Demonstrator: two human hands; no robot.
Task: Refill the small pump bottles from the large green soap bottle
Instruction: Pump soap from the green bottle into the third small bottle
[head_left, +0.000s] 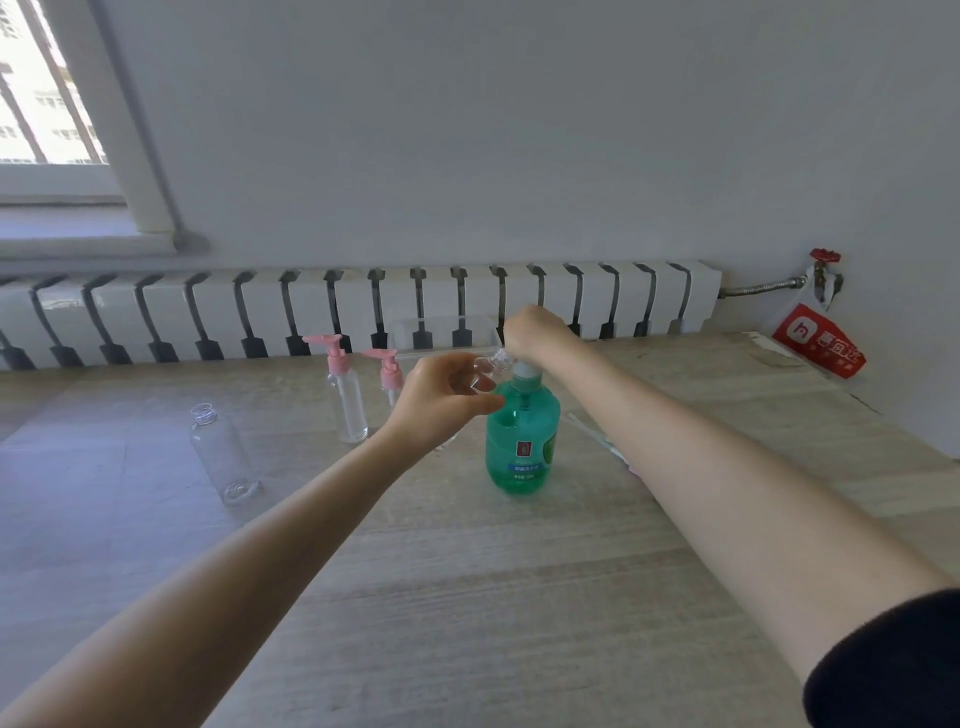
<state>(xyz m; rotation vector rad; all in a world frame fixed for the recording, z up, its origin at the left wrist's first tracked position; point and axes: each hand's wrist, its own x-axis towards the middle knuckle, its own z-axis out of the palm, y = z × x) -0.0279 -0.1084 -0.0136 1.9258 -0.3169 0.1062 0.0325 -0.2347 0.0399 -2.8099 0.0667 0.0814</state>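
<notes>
Large green translucent plastic soap bottle (521, 441), white pump top: upright, centre of frame, on pale wood-grain table (467, 597). Left hand (441, 400): fingers gripping small clear uncapped plastic bottle (485, 366), tilted against pump spout. Right hand (535, 327): atop pump, finger state cannot be told.

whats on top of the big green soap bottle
Its white pump collar shows, with the right hand over it. The pump head is hidden under that hand. The left hand holds a small clear bottle beside it.
</notes>
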